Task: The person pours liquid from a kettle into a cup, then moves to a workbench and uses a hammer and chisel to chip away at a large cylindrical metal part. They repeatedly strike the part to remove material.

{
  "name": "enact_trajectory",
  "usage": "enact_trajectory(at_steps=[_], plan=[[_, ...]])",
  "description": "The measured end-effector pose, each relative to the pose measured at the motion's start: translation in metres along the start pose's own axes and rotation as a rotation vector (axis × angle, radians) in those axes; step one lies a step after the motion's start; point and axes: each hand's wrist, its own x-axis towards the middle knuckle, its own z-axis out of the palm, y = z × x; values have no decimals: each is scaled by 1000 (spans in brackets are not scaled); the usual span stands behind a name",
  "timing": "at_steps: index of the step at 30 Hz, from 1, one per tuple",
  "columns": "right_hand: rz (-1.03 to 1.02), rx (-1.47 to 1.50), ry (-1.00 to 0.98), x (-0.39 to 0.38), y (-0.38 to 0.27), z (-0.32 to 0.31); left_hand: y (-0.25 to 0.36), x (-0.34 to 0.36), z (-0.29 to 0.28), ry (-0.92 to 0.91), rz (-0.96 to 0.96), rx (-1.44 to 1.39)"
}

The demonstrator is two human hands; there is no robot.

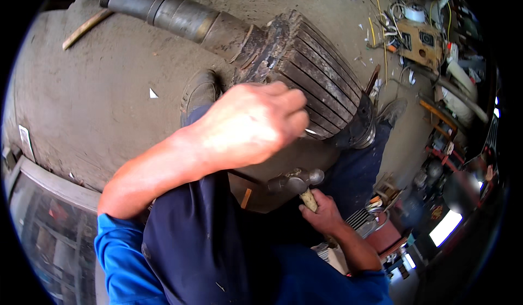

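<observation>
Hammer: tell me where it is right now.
In the head view, the hammer sits low and right of centre, gripped by the right hand, just below the slotted rotor.

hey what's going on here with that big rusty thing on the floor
A person in blue work clothes is bent over a large motor rotor lying on a concrete floor, its shaft pointing away to the upper left. The left hand is closed against the slotted core, holding something thin and bright that is too hidden to name. The right hand grips a hammer by its wooden handle, head just below the rotor. Wires and scrap clutter the far right.
</observation>
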Motion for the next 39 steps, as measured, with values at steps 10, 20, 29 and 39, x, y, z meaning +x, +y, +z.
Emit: enact_trajectory(at_steps=[10, 20, 29, 39], plan=[[-123, 58, 30, 8, 15, 6, -17, 6, -44, 295, -58, -504], [-160, 127, 83, -4, 23, 11, -11, 29, -26, 162, -8, -404], [-453, 123, 371, -28, -17, -26, -10, 20, -23, 95, -265, -272], [-823, -101, 672, -26, -132, -92, -17, 26, -3, 273, -172, -266]])
